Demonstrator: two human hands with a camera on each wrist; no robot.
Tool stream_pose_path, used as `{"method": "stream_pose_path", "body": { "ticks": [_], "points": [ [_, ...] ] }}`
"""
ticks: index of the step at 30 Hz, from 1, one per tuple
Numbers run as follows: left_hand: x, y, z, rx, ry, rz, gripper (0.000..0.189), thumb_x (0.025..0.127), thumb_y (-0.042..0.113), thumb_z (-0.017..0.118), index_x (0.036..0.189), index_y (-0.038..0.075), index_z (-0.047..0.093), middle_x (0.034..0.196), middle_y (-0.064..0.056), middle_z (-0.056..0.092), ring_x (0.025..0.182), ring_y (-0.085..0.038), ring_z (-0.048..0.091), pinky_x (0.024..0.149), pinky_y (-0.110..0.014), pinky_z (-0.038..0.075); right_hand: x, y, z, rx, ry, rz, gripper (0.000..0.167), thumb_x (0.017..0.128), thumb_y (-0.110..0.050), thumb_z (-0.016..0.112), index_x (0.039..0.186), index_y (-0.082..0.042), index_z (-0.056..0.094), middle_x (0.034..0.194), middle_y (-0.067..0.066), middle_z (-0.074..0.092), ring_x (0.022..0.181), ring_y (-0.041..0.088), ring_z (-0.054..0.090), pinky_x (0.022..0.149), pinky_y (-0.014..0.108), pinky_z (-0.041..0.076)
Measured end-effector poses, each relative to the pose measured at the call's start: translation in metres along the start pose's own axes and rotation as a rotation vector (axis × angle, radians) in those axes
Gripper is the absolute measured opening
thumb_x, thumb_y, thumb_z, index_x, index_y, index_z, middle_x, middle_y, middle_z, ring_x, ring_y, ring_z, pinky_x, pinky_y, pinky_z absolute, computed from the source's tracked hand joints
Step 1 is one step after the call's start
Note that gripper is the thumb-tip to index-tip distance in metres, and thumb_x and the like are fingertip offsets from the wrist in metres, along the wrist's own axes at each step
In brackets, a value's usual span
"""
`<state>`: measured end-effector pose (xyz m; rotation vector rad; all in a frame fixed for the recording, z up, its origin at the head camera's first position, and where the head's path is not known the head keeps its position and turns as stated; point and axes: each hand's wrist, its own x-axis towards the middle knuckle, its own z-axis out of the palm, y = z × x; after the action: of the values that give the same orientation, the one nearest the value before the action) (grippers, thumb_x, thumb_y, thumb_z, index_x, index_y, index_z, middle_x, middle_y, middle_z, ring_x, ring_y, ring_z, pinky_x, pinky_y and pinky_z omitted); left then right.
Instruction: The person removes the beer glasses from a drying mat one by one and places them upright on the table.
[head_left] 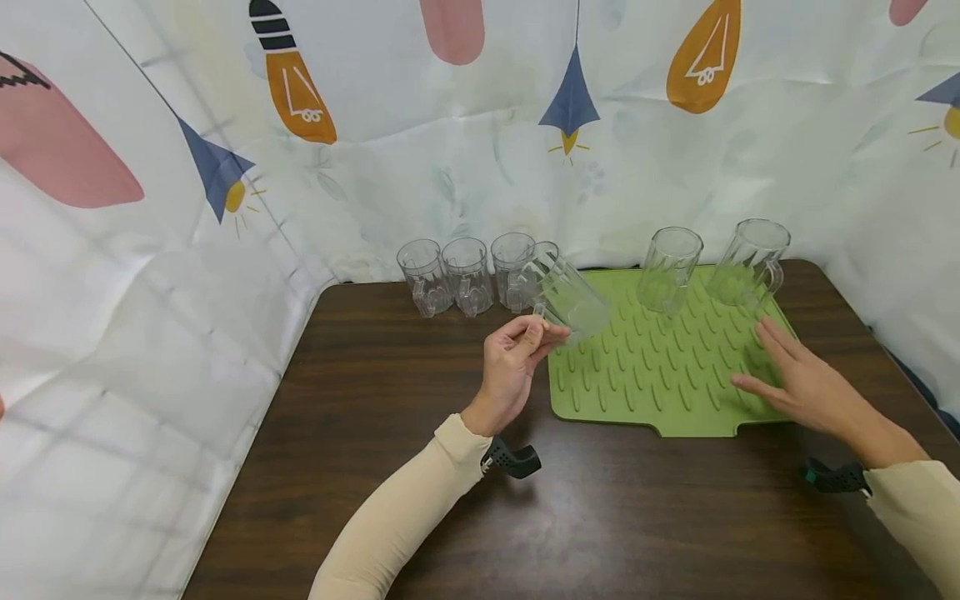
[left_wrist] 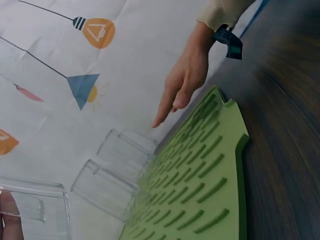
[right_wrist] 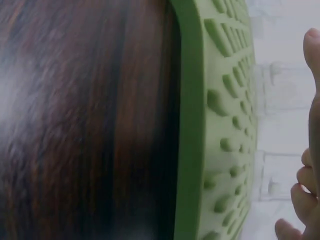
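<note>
My left hand pinches a clear glass mug by its handle and holds it tilted over the left part of a green ribbed drying mat. In the left wrist view that mug shows at the lower left, with fingertips behind it. Over the mat's right side hovers my right hand, fingers extended and holding nothing. Two more clear mugs stand on the back of the mat, one mug near the middle and another mug just beyond my right fingertips, its handle facing right.
Left of the mat, three clear mugs stand in a row at the back of the dark wooden table. The tilted mug overlaps the rightmost one in the head view. A printed white curtain hangs behind and along the sides.
</note>
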<state>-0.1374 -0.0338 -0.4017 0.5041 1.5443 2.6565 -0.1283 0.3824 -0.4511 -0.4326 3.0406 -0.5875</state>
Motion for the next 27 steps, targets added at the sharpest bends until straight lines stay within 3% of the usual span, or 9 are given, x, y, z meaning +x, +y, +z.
{"method": "stream_pose_path", "body": {
  "ticks": [3,7,16,27],
  "points": [
    [-0.003,0.002,-0.007,0.034,-0.017,0.006,0.018,0.102,0.03,0.064,0.1,0.014,0.071,0.098,0.005,0.08,0.098,-0.008,0.077,0.099,-0.027,0.061,-0.001,0.006,0.003,-0.013,0.006,-0.036,0.099,0.1,-0.045,0.066,0.165,0.001,0.006,0.173,0.027,0.001,0.156,0.055,0.01,0.12,0.076,0.017],
    [-0.007,0.007,-0.016,0.072,-0.024,0.011,0.017,0.101,0.03,0.066,0.101,0.015,0.071,0.098,0.006,0.08,0.098,-0.008,0.077,0.1,-0.027,0.06,-0.003,0.013,0.006,-0.066,-0.011,-0.042,0.101,0.1,-0.048,0.064,0.163,0.006,0.006,0.171,0.032,0.001,0.161,0.048,-0.001,0.127,0.072,0.002],
    [-0.013,0.017,-0.032,0.153,0.004,0.002,0.013,0.105,0.018,0.061,0.097,0.016,0.071,0.095,0.008,0.08,0.097,-0.008,0.077,0.102,-0.028,0.059,-0.007,0.028,0.009,-0.119,-0.106,0.042,0.107,0.101,-0.057,0.057,0.161,0.01,-0.001,0.167,0.04,-0.004,0.157,0.055,-0.005,0.118,0.081,0.007],
    [-0.019,0.025,-0.057,0.232,0.028,0.015,0.012,0.104,0.019,0.062,0.096,0.016,0.071,0.094,0.008,0.08,0.095,-0.008,0.077,0.099,-0.028,0.061,-0.011,0.037,0.013,-0.114,-0.211,0.085,0.108,0.103,-0.059,0.052,0.159,0.013,-0.006,0.164,0.043,-0.009,0.155,0.058,-0.009,0.111,0.084,0.011]
  ]
}}
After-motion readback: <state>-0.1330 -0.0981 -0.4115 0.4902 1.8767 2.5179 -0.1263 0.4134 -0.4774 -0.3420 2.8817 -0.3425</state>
